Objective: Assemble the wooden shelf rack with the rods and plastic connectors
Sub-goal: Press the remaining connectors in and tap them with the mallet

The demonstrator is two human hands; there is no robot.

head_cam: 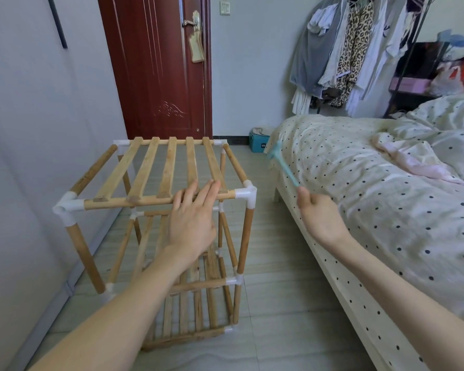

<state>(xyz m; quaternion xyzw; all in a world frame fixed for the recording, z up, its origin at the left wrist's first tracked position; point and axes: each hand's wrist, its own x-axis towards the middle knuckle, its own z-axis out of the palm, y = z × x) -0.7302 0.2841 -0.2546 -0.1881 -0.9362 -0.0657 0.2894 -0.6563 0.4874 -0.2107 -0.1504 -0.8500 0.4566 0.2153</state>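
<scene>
Rack [156,199] under left hand [192,223], right hand [320,218] apart.

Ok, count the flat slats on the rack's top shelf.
5, running front to back across the top shelf in a left-to-right row. The left hand covers the near ends of the two rightmost slats.

Open floor [273,303] between wooden shelf rack [156,194] and bed [359,183]; wall [24,129] close beside rack's left.

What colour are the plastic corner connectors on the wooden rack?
White plastic corner connectors, seen best in the head view.
</scene>
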